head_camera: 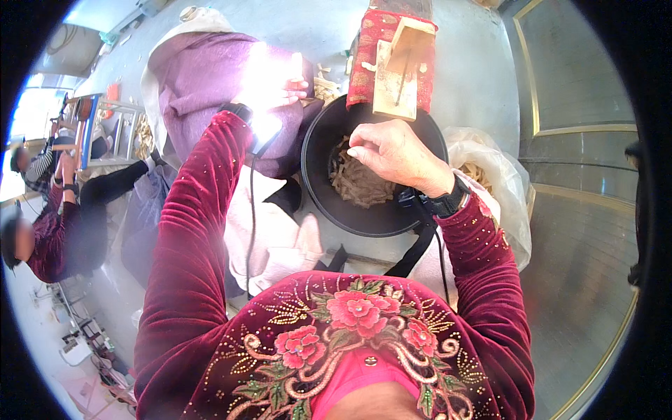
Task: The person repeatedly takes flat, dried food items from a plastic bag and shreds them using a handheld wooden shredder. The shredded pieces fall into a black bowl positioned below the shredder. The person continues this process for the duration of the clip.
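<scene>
My right hand (395, 152) is over a round black basin (336, 218), its thumb and fingers bent together. Whether something is pinched between them is hidden. Inside the basin lies a heap of thin brown strips (362, 184). My left hand (291, 94) is above a purple cloth (202, 79), partly washed out by bright glare, so its grip is unclear. Just beyond the basin, a wooden board (391, 97) rests on a red patterned cloth (365, 58). A second wooden piece (412, 39) tilts up from that board, with a thin dark rod (403, 84) near it.
On the right stands a clear plastic bag (512, 184) with pale strips inside, near a metal-framed door (583, 157). Pale strips (326, 89) lie between the purple cloth and the bench. Other people (47, 236) sit at the far left. Black cables (251, 226) hang from both wrists.
</scene>
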Motion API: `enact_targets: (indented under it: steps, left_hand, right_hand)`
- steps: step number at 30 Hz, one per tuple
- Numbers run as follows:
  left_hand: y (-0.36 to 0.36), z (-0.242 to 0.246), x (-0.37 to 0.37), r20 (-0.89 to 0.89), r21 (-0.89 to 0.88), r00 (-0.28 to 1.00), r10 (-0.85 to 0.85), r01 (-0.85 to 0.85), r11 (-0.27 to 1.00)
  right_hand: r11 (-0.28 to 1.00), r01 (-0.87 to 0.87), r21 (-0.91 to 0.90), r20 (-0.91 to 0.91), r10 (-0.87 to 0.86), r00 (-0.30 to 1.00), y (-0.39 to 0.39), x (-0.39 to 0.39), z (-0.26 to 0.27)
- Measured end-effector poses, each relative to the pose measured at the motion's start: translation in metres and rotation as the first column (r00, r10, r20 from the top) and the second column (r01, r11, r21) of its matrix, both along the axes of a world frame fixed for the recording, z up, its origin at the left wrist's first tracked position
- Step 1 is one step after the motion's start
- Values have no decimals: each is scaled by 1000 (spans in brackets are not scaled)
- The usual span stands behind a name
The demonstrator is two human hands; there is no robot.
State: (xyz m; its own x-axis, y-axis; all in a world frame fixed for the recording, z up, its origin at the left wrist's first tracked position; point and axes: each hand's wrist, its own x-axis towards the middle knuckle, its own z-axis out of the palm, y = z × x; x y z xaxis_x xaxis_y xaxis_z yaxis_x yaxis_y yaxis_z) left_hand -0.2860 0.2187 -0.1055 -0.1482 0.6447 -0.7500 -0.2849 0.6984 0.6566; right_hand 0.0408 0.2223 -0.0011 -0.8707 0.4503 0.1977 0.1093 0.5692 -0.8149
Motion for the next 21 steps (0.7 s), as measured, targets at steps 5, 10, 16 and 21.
enact_targets:
  steps: [5,10,16,21]
  left_hand:
    - [29,-33,34,223,78,975,-7,-11,997]
    - [41,-87,38,-146,-110,986,80,-97,989]
    - [33,-138,-23,-647,-311,390,-655,650,694]
    - [34,-126,-9,-666,-299,458,-589,559,773]
  right_hand:
    - [999,39,35,-6,-38,999,14,11,-3]
    - [994,88,-66,45,-85,995,30,22,-6]
    - [997,75,-1,37,-74,997,46,15,-4]
    - [996,69,-52,14,-68,998,49,11,-4]
